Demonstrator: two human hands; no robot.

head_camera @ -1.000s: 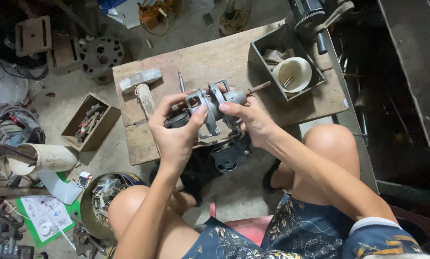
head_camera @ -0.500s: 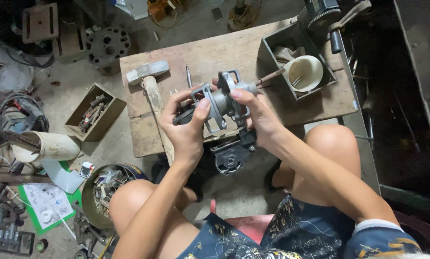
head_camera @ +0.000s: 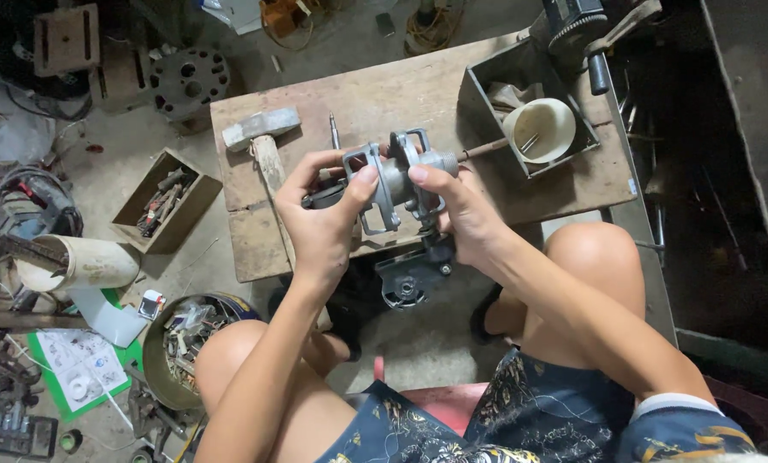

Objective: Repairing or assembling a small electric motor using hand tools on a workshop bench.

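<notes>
Holding a grey metal gear housing (head_camera: 398, 178) up in both hands, just above the wooden bench (head_camera: 418, 86).

Left hand (head_camera: 322, 225) grasps its dark end, thumb pressed on a flange; right hand (head_camera: 461, 214) has its grip closed around the middle. Its long axis runs roughly level, threaded end pointing toward the grey tray (head_camera: 487, 86) with the cream cup (head_camera: 539, 129); a hammer (head_camera: 264, 141) lies on the bench's other side.

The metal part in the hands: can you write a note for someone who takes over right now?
Left hand: grips the left end of the metal part, thumb on its bracket.
Right hand: holds the right end, thumb on top.
The part is held up over the wooden board. A hammer lies on the board to the left; a metal tray with a white cup sits to the right.
Done and left: cannot tell from this view.
</notes>
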